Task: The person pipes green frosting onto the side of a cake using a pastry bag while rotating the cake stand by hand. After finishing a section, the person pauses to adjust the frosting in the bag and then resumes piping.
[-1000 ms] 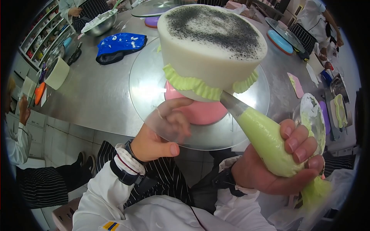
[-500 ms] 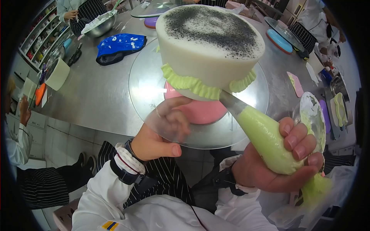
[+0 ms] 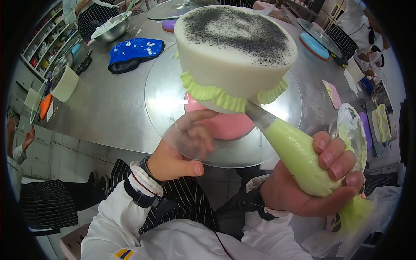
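A tall white cake form (image 3: 232, 71), its top dusted with black specks, stands on a clear round turntable (image 3: 160, 108) with a pink base (image 3: 232, 126). Around its lower side runs a ruffled light-green cream border (image 3: 212, 95), with a gap at the front right. My right hand (image 3: 320, 182) squeezes a piping bag (image 3: 288, 149) full of green cream, and its tip meets the border's end at that gap. My left hand (image 3: 171, 158) reaches beneath the see-through plate, index finger stretched toward the pink base, thumb apart outside the rim. Its other fingers are loosely curled, holding nothing.
A blue cloth-like item (image 3: 135, 53) with white smears lies at the left, near a metal bowl of cream (image 3: 113, 27). Beside my right hand sits another cream-smeared bowl (image 3: 346, 123). Co-workers stand around the table; one person's hand (image 3: 28, 138) shows at far left.
The piping tip and bag have shifted very slightly left along with the border's end. My left hand looks nearly unmoved. At far left, a co-worker's hands have changed position.
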`<action>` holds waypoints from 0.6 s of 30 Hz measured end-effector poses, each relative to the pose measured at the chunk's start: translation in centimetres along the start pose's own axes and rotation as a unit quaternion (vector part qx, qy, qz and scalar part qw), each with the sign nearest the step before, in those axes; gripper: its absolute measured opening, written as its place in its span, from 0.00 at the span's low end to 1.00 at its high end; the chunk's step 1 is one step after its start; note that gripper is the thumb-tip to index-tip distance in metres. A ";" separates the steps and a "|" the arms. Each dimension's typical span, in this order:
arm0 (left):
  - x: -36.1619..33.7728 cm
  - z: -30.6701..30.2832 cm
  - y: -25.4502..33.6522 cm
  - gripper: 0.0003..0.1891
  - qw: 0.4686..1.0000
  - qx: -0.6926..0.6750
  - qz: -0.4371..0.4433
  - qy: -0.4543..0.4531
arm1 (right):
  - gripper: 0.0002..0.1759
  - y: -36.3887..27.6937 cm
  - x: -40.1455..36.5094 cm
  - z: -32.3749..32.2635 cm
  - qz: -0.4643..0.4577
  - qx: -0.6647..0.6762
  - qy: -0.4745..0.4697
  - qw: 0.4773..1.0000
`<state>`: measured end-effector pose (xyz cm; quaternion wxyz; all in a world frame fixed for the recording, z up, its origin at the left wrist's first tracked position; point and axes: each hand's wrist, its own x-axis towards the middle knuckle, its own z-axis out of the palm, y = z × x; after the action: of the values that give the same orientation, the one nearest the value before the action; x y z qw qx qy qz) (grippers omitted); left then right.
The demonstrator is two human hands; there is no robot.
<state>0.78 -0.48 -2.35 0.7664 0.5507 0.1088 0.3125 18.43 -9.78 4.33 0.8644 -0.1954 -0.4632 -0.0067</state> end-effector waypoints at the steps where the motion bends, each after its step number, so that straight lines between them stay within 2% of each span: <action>1: 0.0 -0.1 -0.1 0.50 1.000 0.002 0.004 -0.003 | 0.10 0.0 0.0 0.0 -0.003 -0.001 0.002 1.000; 14: -0.1 0.0 0.1 0.49 1.000 0.003 0.013 0.003 | 0.09 -0.1 0.1 -0.9 0.006 -0.019 -0.001 1.000; 18: -0.2 0.1 0.1 0.49 1.000 -0.010 0.006 0.013 | 0.10 -0.1 0.2 -1.8 -0.002 0.024 -0.015 1.000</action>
<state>0.64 -0.65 -2.23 0.7685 0.5393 0.1124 0.3254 19.96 -10.50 3.66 0.8620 -0.1740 -0.4761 0.0056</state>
